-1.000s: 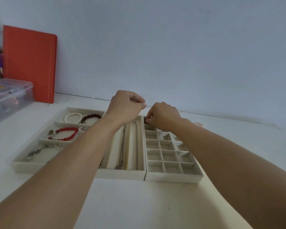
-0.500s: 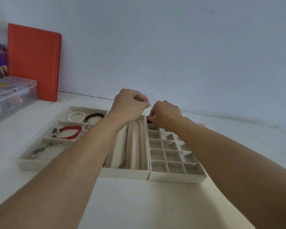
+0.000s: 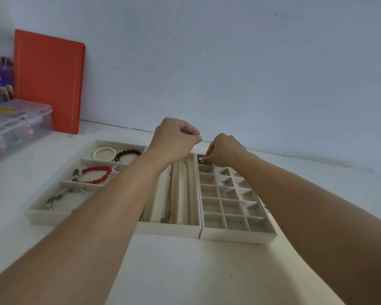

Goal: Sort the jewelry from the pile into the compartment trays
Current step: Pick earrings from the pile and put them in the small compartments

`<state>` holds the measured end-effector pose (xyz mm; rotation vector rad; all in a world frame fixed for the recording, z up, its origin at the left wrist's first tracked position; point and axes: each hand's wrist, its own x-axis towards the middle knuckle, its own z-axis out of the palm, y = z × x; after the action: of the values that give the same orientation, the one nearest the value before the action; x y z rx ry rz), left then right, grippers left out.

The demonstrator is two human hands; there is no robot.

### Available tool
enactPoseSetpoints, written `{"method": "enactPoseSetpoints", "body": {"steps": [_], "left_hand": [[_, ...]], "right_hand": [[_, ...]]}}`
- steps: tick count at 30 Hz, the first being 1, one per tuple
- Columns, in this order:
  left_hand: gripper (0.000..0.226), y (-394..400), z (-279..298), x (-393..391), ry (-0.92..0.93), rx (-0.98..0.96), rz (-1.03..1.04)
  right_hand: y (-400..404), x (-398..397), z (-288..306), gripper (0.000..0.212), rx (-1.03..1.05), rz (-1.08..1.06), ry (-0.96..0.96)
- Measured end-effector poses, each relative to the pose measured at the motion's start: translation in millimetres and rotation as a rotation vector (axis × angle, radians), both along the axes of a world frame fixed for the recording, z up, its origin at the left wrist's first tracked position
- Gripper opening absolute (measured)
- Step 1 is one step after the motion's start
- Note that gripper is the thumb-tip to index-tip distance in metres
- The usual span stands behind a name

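Three beige trays sit side by side on the white table. The left tray [image 3: 53, 216] holds a pearl bracelet [image 3: 103, 153], a dark bead bracelet [image 3: 128, 154], a red bead bracelet [image 3: 96, 175] and a metal bangle [image 3: 66, 197]. Two chains [image 3: 187, 190] lie in the slots of the middle tray [image 3: 167, 230]. My right hand [image 3: 226, 150] pinches a small jewelry piece [image 3: 201, 159] at the far left cell of the grid tray [image 3: 235, 236]. Just beside it, my left hand [image 3: 174, 139] hovers over the middle tray's far end with fingers curled. Nothing shows in it.
An orange book [image 3: 48, 82] leans on the wall at the back left. A clear plastic box [image 3: 15, 124] stands in front of it, with blurred clutter behind. My forearms cover parts of the left and grid trays. The wall runs close behind the trays.
My hands have drawn slightly apart. The right fingertips have dipped toward the grid tray's far left cell. The whole scene has drifted right in view.
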<state>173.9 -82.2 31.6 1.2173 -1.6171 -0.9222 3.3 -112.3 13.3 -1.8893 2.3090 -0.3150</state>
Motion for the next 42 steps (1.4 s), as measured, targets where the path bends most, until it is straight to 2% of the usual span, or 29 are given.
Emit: {"method": "enactPoseSetpoints", "body": {"steps": [7, 11, 15, 17, 22, 28, 33, 37, 39, 42], "left_hand": [[0.007, 0.3, -0.1, 0.7, -0.006, 0.005, -0.008], [0.008, 0.0, -1.2, 0.2, -0.024, -0.007, -0.002], [0.009, 0.2, -4.4, -0.2, -0.045, -0.013, 0.003], [0.01, 0.5, -6.3, -0.2, -0.051, -0.008, 0.008], [0.013, 1.0, -5.9, 0.5, -0.057, 0.01, -0.01], [0.007, 2.8, -5.4, 1.7, -0.086, 0.005, -0.05], [0.017, 6.5, -2.8, 1.0, -0.052, 0.011, -0.094], [0.012, 9.6, -1.0, -2.3, -0.004, -0.01, -0.036], [0.015, 10.1, 0.5, -3.2, 0.081, 0.006, -0.014], [0.014, 10.6, 2.8, -5.4, 0.184, 0.034, -0.021]], "right_hand": [[8.4, -9.8, 5.5, 0.019, 0.032, 0.051, -0.394], [11.6, -19.2, 13.1, 0.018, 0.018, 0.088, -0.495], [16.0, -22.0, 19.9, 0.008, -0.027, 0.16, -0.504], [18.7, -21.3, 23.3, 0.009, -0.046, 0.209, -0.489], [27.5, -17.7, 38.8, 0.021, -0.106, 0.307, -0.59], [36.4, -11.6, 47.4, 0.012, -0.134, 0.362, -0.563], [46.9, -11.7, 34.4, 0.011, -0.172, 0.382, -0.782], [52.9, -10.6, 21.9, 0.028, -0.281, 0.223, -1.021], [56.7, -11.8, 18.4, 0.037, -0.198, 0.201, -1.122], [58.7, -9.7, 14.2, 0.041, -0.038, 0.225, -1.132]]}}
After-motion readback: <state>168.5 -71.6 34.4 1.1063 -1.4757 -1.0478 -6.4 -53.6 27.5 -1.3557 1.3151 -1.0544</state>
